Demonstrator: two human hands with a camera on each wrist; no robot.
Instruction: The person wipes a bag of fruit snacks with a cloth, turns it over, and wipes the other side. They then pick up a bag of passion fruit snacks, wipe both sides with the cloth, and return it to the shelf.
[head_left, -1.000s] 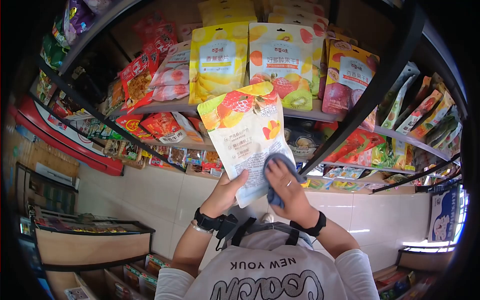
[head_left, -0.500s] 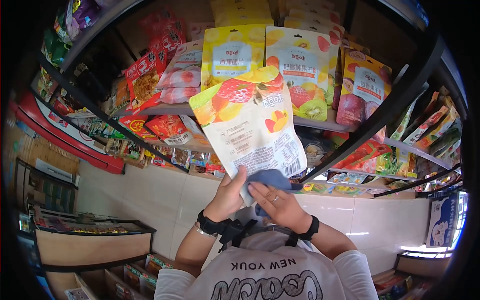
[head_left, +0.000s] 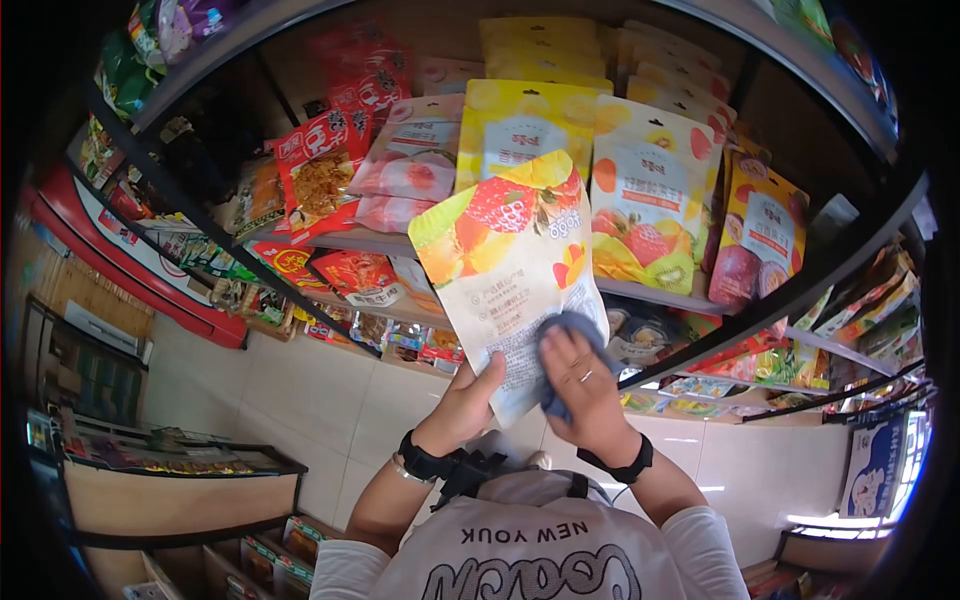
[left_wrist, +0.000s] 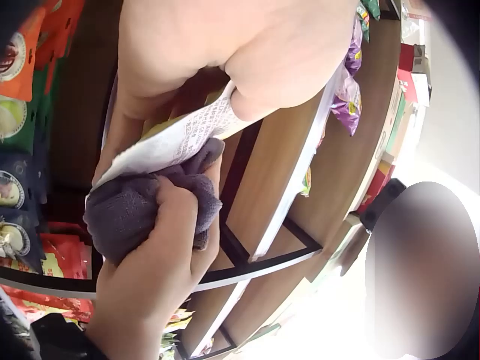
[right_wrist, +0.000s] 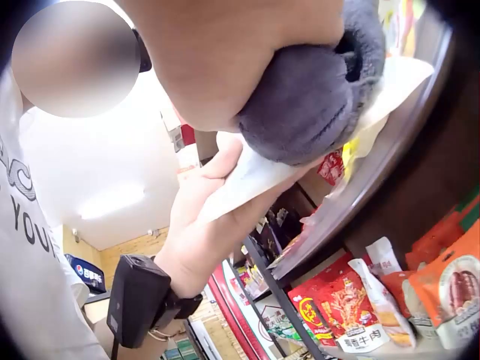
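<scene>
A pouch of dried fruit (head_left: 510, 265), cream with strawberries and other fruit printed along its top, is held up at a tilt in front of the shelf. My left hand (head_left: 460, 408) grips its lower left edge, thumb on the printed face and fingers behind. Against the lower right of that face my right hand (head_left: 592, 400) presses a bunched dark blue-grey cloth (right_wrist: 300, 105). From the left wrist view, the right thumb lies over the cloth, which bulges out between thumb and fingers. The pouch's lower right corner is hidden by cloth and hand.
Behind the pouch, a shelf holds yellow banana-chip pouches (head_left: 530, 125), dried-fruit pouches (head_left: 650, 185) and a passion-fruit pouch (head_left: 760, 235). Red snack bags (head_left: 325, 170) stand to their left. A dark shelf post (head_left: 800, 285) slants close on the right. Lower shelves carry more packets.
The right hand and cloth went down to the pouch's bottom near the left thumb, then back up to its lower right. The head view has shifted, moving the shelf right and down.
</scene>
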